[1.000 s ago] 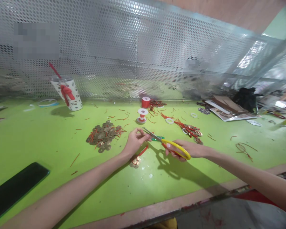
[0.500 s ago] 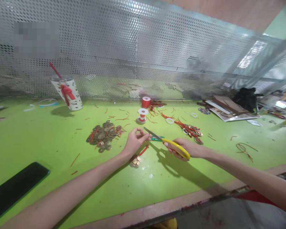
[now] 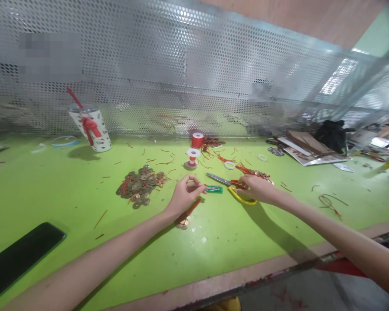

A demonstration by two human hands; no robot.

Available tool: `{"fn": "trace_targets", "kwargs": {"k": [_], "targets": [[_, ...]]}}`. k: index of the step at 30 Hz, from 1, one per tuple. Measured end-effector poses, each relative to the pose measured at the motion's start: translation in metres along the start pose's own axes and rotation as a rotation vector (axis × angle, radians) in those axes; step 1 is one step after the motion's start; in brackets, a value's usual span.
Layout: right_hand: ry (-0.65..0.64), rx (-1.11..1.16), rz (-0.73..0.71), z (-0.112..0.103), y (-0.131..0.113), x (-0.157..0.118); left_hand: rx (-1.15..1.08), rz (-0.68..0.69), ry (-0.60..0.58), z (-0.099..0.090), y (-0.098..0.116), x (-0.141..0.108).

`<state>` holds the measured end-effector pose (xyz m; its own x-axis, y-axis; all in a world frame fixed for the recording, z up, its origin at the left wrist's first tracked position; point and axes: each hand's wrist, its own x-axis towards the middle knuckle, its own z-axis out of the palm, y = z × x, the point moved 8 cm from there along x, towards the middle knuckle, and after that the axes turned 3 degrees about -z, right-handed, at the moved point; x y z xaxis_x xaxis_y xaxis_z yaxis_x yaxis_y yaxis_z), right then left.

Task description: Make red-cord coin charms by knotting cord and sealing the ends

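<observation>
My left hand (image 3: 187, 191) is closed in a pinch on a red cord (image 3: 193, 206). A small cluster of brass-coloured coins (image 3: 183, 222) hangs from or lies at the cord's lower end, close to the table. My right hand (image 3: 254, 186) is on the handles of a pair of scissors (image 3: 235, 188) with yellow and red grips. Their blades point left, low over or on the table. Between the hands lies a green lighter (image 3: 214, 189), just beyond my left fingertips.
Left of my hands is a pile of coins with red cords (image 3: 139, 183). Behind stand a thread spool (image 3: 192, 159) and a red spool (image 3: 197, 139). More corded coins (image 3: 261, 174) lie beyond my right hand. A phone-like dark slab (image 3: 26, 255) and a tumbler (image 3: 90, 127) are left.
My right hand has lowered the scissors from mid-air towards the table, and they now lie flatter beside the lighter. My left hand keeps its pinch on the cord, nearly still.
</observation>
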<state>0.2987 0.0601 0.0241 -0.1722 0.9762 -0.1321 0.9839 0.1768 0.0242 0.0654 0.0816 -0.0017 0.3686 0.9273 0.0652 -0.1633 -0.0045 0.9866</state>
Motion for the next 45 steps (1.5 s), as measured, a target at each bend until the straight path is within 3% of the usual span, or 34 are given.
{"fn": "trace_targets", "kwargs": {"k": [3,5,9,11,14,18,21,24,28,31,34,40,45], "targets": [[0.114,-0.046,-0.034,-0.013,-0.022,0.002,-0.004,-0.014,-0.004,0.001,0.0,-0.002],[0.203,0.012,-0.176,-0.015,-0.05,0.006,0.008,-0.011,0.005,-0.001,0.0,-0.002],[0.292,0.141,-0.366,-0.001,-0.096,0.016,0.1,0.041,0.07,-0.011,0.001,0.0],[0.311,0.163,-0.357,0.009,-0.105,0.023,0.106,0.045,0.093,-0.016,0.0,0.0],[0.344,0.292,-0.245,0.015,-0.099,0.03,0.047,-0.013,0.103,-0.022,-0.003,-0.002],[0.383,0.736,-0.124,0.008,-0.081,0.027,-0.019,-0.083,0.136,-0.03,-0.005,-0.007],[0.323,1.083,-0.101,0.005,-0.085,0.024,0.012,-0.068,0.137,-0.029,-0.001,-0.009],[0.238,1.252,-0.076,0.008,-0.101,0.023,0.057,-0.008,0.112,-0.025,0.005,-0.008],[0.171,1.389,-0.138,0.013,-0.118,0.021,0.07,0.012,0.106,-0.024,0.006,-0.008],[0.236,1.443,-0.186,0.01,-0.113,0.018,0.076,-0.025,0.105,-0.024,0.004,-0.01],[0.32,1.472,-0.143,0.01,-0.099,0.017,0.097,-0.034,0.098,-0.021,0.006,-0.014],[0.216,1.445,-0.109,0.016,-0.111,0.012,0.288,0.064,0.088,-0.014,0.018,-0.025],[0.374,1.331,-0.144,0.012,-0.11,0.009,0.329,0.092,0.064,-0.013,0.016,-0.026]]}}
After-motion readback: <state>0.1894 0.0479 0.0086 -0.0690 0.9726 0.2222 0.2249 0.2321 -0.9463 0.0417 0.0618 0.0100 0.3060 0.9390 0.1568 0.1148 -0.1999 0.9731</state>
